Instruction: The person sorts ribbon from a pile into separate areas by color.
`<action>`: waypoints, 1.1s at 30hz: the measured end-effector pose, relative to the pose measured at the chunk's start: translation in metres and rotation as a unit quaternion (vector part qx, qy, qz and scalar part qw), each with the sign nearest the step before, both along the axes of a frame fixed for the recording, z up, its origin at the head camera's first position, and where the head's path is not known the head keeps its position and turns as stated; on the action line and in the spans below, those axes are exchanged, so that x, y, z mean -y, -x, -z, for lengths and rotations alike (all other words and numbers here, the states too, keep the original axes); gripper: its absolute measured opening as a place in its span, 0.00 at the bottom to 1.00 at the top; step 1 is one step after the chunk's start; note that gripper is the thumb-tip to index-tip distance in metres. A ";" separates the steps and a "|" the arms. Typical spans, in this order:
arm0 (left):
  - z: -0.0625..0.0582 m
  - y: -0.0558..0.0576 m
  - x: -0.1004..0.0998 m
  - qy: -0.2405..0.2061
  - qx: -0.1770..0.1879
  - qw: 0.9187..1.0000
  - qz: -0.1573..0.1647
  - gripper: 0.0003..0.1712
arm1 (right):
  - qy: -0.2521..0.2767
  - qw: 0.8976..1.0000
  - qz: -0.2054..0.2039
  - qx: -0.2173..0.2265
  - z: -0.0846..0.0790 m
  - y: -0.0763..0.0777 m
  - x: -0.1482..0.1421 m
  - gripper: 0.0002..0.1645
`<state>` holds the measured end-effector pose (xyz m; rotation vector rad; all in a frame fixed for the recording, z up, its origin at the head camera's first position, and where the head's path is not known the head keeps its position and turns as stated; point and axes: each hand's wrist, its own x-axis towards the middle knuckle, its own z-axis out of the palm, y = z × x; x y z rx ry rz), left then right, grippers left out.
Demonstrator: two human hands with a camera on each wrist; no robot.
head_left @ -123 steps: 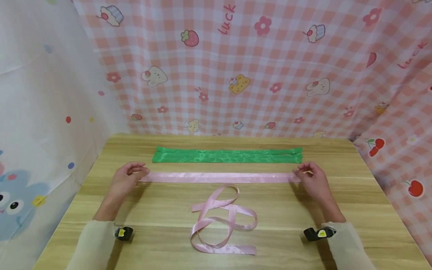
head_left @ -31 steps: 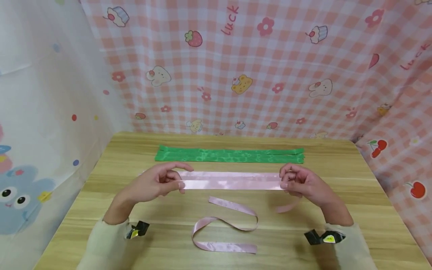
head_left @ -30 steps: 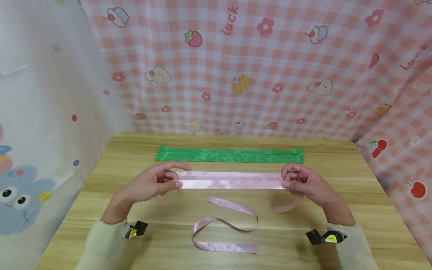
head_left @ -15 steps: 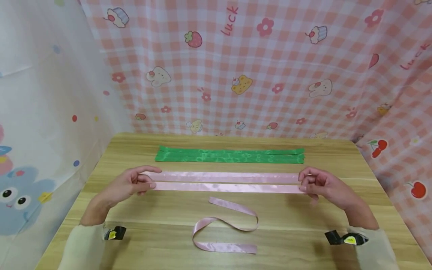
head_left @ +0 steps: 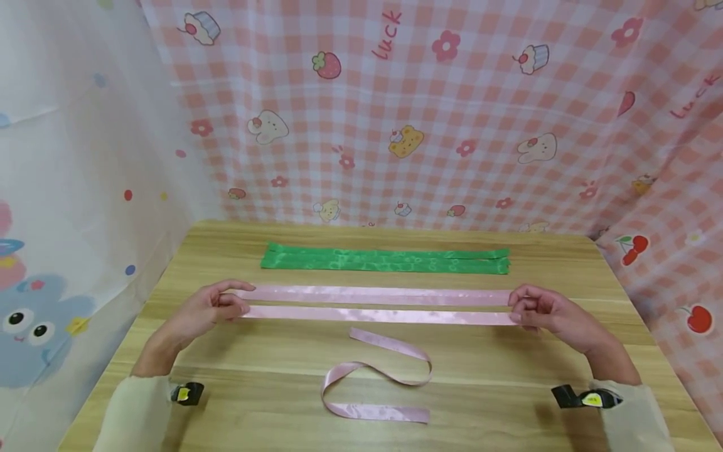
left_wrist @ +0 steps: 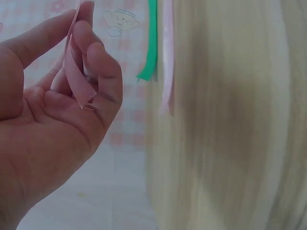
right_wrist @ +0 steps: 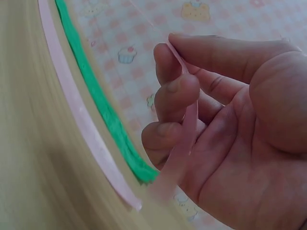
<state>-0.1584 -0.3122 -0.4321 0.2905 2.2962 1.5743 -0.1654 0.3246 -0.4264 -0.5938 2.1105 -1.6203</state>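
Note:
A pink satin ribbon [head_left: 378, 315] is stretched taut above the table between both hands. My left hand [head_left: 206, 311] pinches it near one end; in the left wrist view a short ribbon tail [left_wrist: 79, 84] hangs inside the palm. Near the other end my right hand [head_left: 550, 314] pinches it between thumb and fingers, and a ribbon tail [right_wrist: 187, 132] curves down past the fingers. Just behind it, a second pink ribbon [head_left: 378, 294] lies straight and flat on the table. Closer to the front, a third pink ribbon [head_left: 339, 375] rests in a loose S-curve.
Green ribbons [head_left: 384, 261] lie side by side across the back of the wooden table [head_left: 254, 402]. A pink checked curtain [head_left: 361, 113] hangs behind, and a white printed curtain [head_left: 73, 157] hangs at the left.
One ribbon from the loose tangle was picked up. Over the last second my hands moved apart, drawing it out from a shorter span to a long straight line. The flat ribbons stayed put.

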 end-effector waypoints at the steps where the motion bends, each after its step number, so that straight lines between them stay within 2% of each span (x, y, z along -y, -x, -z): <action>1: 0.001 0.000 0.001 0.000 -0.002 1.000 -0.004 0.26 | -0.006 1.000 0.008 0.002 0.002 0.000 -0.002 0.10; 9: 0.010 0.001 0.007 -0.015 -0.010 0.999 -0.037 0.22 | -0.008 0.999 0.032 0.014 0.013 0.001 -0.017 0.09; 15: 0.014 0.001 0.009 -0.001 0.000 0.996 -0.088 0.27 | -0.012 0.998 0.051 0.029 0.020 0.002 -0.022 0.08; 21: 0.018 0.002 0.012 0.016 0.007 0.992 -0.124 0.29 | -0.023 0.995 0.081 0.047 0.027 0.002 -0.028 0.08; 28: 0.027 0.002 0.013 0.021 0.024 0.984 -0.176 0.30 | -0.049 0.987 0.148 0.033 0.039 0.004 -0.028 0.09; 33: 0.031 0.004 0.012 0.018 0.039 0.979 -0.198 0.30 | -0.058 0.979 0.194 0.019 0.049 0.008 -0.029 0.11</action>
